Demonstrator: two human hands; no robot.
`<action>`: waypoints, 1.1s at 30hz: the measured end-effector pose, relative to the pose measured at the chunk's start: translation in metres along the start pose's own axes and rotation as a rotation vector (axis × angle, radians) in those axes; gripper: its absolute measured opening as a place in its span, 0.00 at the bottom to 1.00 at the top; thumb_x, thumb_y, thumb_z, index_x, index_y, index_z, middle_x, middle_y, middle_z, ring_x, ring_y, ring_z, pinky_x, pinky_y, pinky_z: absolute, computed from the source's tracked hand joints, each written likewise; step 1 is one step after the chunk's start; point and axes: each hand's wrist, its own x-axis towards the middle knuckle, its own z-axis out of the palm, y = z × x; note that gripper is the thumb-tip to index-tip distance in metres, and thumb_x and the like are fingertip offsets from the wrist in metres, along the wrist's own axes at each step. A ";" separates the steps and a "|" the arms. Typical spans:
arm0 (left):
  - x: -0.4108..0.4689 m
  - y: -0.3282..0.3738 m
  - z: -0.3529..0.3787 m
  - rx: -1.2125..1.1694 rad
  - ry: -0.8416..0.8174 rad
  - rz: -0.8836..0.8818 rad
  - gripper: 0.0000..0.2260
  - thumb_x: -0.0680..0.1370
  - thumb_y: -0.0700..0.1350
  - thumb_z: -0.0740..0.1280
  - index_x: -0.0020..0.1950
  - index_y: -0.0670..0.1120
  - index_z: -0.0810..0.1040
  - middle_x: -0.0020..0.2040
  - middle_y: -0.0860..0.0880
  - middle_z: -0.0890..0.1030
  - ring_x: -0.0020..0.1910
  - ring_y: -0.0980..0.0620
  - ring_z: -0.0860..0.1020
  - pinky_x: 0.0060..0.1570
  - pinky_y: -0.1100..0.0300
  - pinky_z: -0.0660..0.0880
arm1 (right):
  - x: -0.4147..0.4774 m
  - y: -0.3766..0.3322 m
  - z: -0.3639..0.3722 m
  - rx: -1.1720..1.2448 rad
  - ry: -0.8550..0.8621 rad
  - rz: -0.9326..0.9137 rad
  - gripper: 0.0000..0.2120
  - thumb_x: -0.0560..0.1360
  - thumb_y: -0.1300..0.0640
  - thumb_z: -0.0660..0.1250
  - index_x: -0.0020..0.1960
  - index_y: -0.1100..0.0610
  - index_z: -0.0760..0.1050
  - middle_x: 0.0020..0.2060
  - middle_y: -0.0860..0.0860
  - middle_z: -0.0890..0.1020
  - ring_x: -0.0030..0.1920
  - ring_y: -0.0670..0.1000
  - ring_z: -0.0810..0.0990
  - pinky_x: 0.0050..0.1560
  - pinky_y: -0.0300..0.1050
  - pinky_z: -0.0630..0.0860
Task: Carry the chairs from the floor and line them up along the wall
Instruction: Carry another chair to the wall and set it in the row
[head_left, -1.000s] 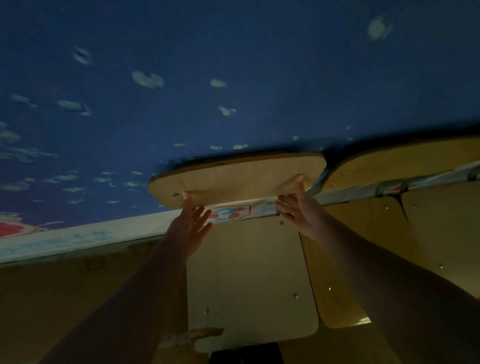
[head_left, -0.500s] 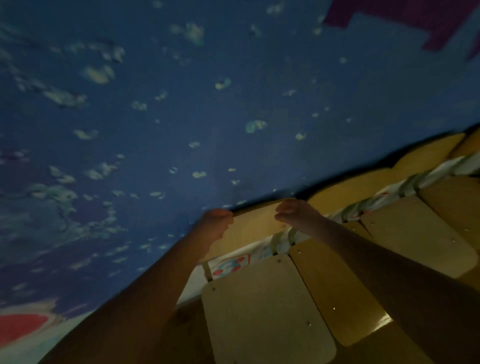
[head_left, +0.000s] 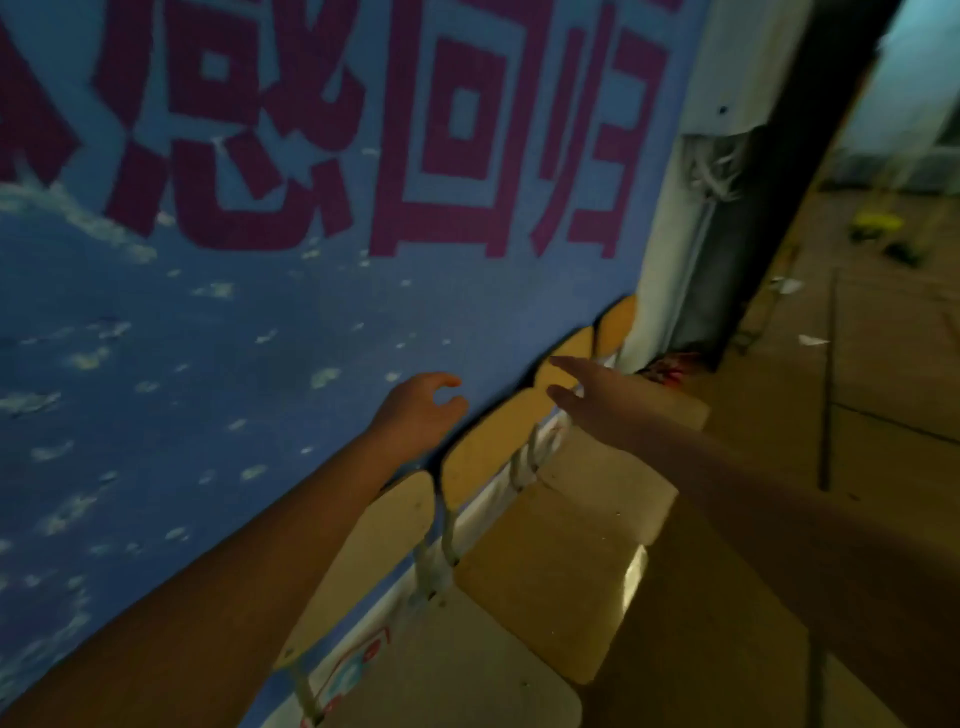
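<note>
Wooden chairs (head_left: 566, 571): four stand in a row, backs against the wall (head_left: 260, 338), seats facing out into the room; pale metal frames show between backs and seats.
Left arm: bare, reaching forward from the lower left, crossing in front of the wall and above the nearest chair's back.
Left hand (head_left: 421, 410): held in front of the wall, just above the second chair's back, apart from it.
Left fingers (head_left: 447, 379): loosely curled, with a small gap between thumb and forefinger; they hold nothing.
Right arm: bare, stretched forward from the lower right over the seats.
Right hand (head_left: 587, 395): held over the third chair, near its back.
Right fingers (head_left: 563, 362): straight and slightly spread, holding nothing; the tips overlap the third chair's back, but I cannot tell whether they touch it.
Wall surface: blue with pale flecks, large purple characters across the top.
Floor (head_left: 883, 364): tan, to the right of the row, with white scraps (head_left: 813, 340) lying on it.
Doorway (head_left: 909, 104): far right, lighter beyond, blurred.
</note>
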 end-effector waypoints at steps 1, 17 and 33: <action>0.005 0.017 0.009 0.041 0.021 0.068 0.19 0.80 0.47 0.65 0.70 0.46 0.71 0.73 0.47 0.67 0.71 0.48 0.67 0.66 0.59 0.63 | -0.008 0.011 -0.017 -0.026 0.027 0.012 0.24 0.83 0.51 0.58 0.77 0.55 0.60 0.75 0.52 0.65 0.73 0.53 0.65 0.67 0.44 0.62; -0.063 0.441 0.366 -0.028 -0.432 0.926 0.23 0.82 0.53 0.57 0.77 0.56 0.59 0.78 0.58 0.55 0.77 0.53 0.55 0.73 0.50 0.58 | -0.361 0.324 -0.292 -0.510 0.420 0.739 0.28 0.82 0.46 0.55 0.79 0.51 0.53 0.77 0.49 0.60 0.76 0.51 0.58 0.73 0.51 0.51; -0.223 0.635 0.590 0.003 -0.903 1.433 0.23 0.83 0.50 0.56 0.78 0.52 0.58 0.78 0.54 0.57 0.76 0.49 0.59 0.72 0.51 0.61 | -0.619 0.394 -0.331 -0.577 0.530 1.499 0.29 0.83 0.44 0.52 0.80 0.49 0.46 0.79 0.46 0.45 0.77 0.53 0.57 0.75 0.48 0.53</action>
